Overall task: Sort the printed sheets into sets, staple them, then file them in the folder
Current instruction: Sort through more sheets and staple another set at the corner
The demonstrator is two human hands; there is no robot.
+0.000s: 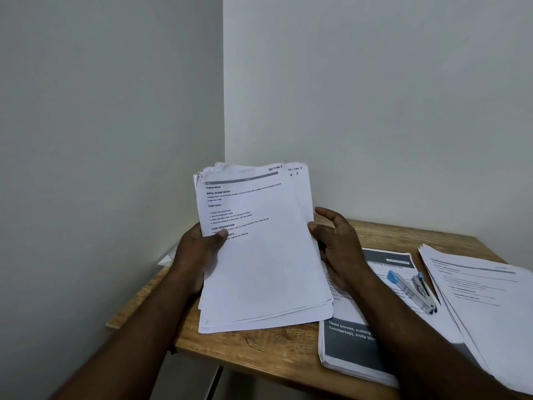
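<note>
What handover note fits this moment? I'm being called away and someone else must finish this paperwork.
Left hand: grips the left edge of the held stack, thumb on the top page.
Right hand: thumb at the stack's right edge; a firm grip cannot be confirmed.
The stack stands tilted, its lower edge on the table.
The stapler lies on the dark-banner pile; another pile lies further right.
Done: two piles set down; whether they are stapled cannot be told.
Left: sort the held stack, staple the sets and file them. No folder is in view.
</note>
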